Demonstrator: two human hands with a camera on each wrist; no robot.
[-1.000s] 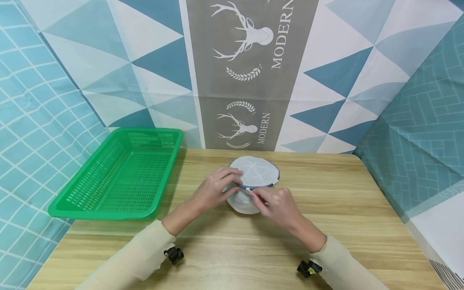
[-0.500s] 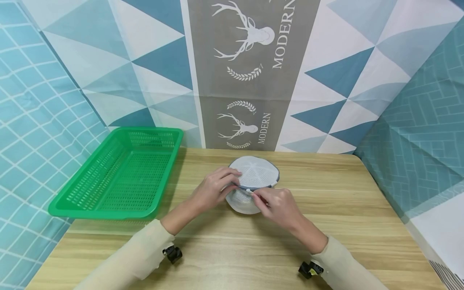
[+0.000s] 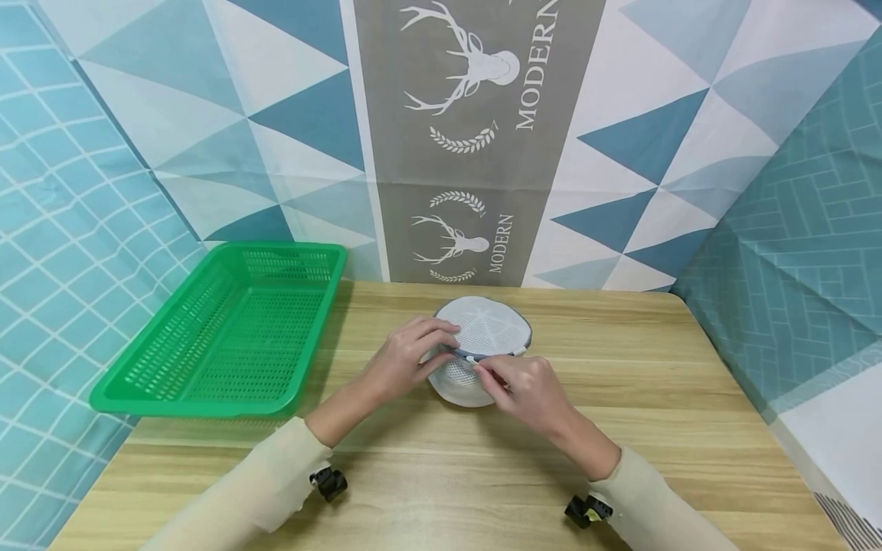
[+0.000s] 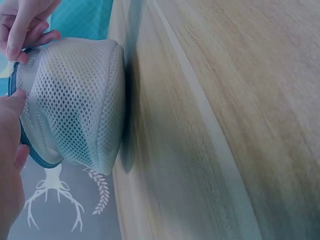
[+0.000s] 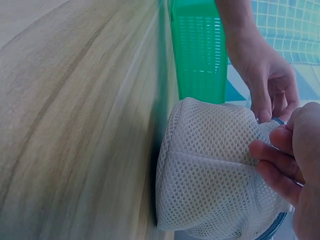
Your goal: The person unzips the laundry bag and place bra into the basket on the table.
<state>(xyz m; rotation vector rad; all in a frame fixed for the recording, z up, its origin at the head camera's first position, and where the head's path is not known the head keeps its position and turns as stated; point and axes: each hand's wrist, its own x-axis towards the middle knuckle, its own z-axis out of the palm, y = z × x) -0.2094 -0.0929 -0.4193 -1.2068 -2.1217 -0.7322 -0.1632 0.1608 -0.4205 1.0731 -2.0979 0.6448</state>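
A white mesh laundry bag (image 3: pixel 482 325) with a dark blue-grey zipper edge stands upright on the wooden table (image 3: pixel 441 474). Its round lid lies over the top. My left hand (image 3: pixel 413 352) pinches the zipper edge at the bag's left front, thumb below and fingers above. Close beside it, my right hand (image 3: pixel 527 390) pinches at the small white zipper pull (image 3: pixel 472 360) on the front of the rim. In the left wrist view the honeycomb mesh side (image 4: pixel 75 100) bulges out under the rim. The right wrist view shows my curled right fingers (image 5: pixel 277 165) against the mesh.
A green plastic basket (image 3: pixel 299 383) with slotted sides stands at the left of the table. Behind the table hangs a patterned backdrop (image 3: pixel 441 161) with deer heads and triangles. Blue tiled sheets (image 3: pixel 62 252) line the left side. Each sleeve carries a small black camera (image 3: pixel 329 484).
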